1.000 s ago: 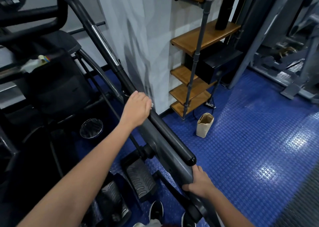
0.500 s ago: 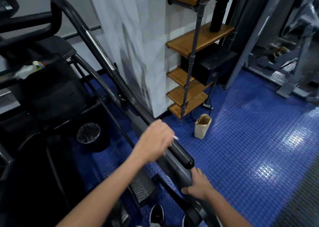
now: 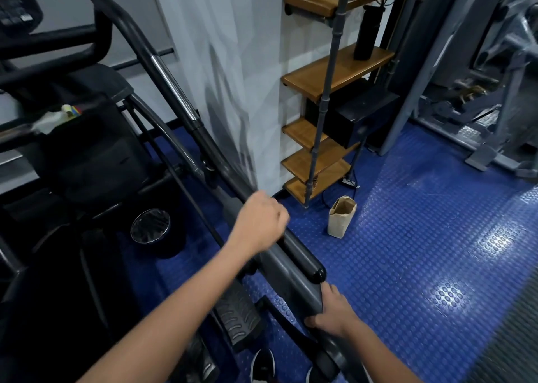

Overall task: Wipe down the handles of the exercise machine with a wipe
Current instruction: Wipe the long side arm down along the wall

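Observation:
A long black handle (image 3: 302, 256) of the exercise machine slants from the upper left down to a rounded end cap near the middle. My left hand (image 3: 259, 222) is curled round this handle a little above its end. The wipe is hidden inside that fist; no part of it shows. Below the end cap, my right hand (image 3: 332, 310) grips the grey frame bar (image 3: 279, 263) that runs under the handle. Higher up, the handle has a shiny chrome section (image 3: 171, 84).
The machine's black body and pedals (image 3: 238, 318) fill the left. A small round bin (image 3: 150, 226) stands on the blue studded floor. Wooden shelves (image 3: 329, 71) on a metal pole stand against the white wall, a paper bag (image 3: 341, 217) before them. Other gym equipment is at right.
My left hand slid down the handle from the middle toward the end cap, then back up slightly. The white edge of the wipe seen earlier is now hidden. My right hand stayed put.

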### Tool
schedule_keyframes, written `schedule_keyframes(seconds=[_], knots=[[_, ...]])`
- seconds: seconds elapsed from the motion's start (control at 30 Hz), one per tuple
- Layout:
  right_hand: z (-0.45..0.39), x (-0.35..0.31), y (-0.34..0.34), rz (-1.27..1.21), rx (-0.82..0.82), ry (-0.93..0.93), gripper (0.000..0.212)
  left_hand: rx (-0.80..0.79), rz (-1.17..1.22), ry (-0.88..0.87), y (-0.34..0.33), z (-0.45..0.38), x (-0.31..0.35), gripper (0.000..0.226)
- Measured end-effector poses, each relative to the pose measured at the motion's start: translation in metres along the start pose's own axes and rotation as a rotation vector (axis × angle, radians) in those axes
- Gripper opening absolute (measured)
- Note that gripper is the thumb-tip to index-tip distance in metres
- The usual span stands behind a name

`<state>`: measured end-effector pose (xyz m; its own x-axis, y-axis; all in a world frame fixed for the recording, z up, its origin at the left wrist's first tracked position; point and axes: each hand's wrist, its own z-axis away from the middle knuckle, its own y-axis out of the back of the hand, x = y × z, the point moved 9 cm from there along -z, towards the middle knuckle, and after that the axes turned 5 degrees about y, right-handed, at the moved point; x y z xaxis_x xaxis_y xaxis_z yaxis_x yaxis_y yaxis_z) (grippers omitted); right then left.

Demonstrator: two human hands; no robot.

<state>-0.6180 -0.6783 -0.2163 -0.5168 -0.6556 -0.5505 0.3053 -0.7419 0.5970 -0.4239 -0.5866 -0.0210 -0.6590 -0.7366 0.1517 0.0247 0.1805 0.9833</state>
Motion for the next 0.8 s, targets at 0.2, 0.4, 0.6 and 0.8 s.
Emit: schedule_keyframes(seconds=[0.2, 0.4, 0.6, 0.8], knots=[[-0.001, 0.002, 0.001, -0.006, 0.021, -0.011, 0.101, -0.006, 0.189, -0.199, 0.003, 0.086, 0.071, 0.034], [-0.002, 0.004, -0.001, -0.005, -0.001, -0.012, 0.109, 0.085, 0.144, -0.121, 0.013, 0.036, -0.02, 0.033], [-0.003, 0.002, 0.0, -0.012, 0.004, -0.013, 0.11, 0.142, -0.015, 0.173, 0.012, -0.025, -0.12, 0.042], [-0.003, 0.003, -0.001, -0.003, -0.003, -0.022, 0.11, 0.151, 0.006, 0.196, 0.018, -0.005, -0.054, 0.05]])
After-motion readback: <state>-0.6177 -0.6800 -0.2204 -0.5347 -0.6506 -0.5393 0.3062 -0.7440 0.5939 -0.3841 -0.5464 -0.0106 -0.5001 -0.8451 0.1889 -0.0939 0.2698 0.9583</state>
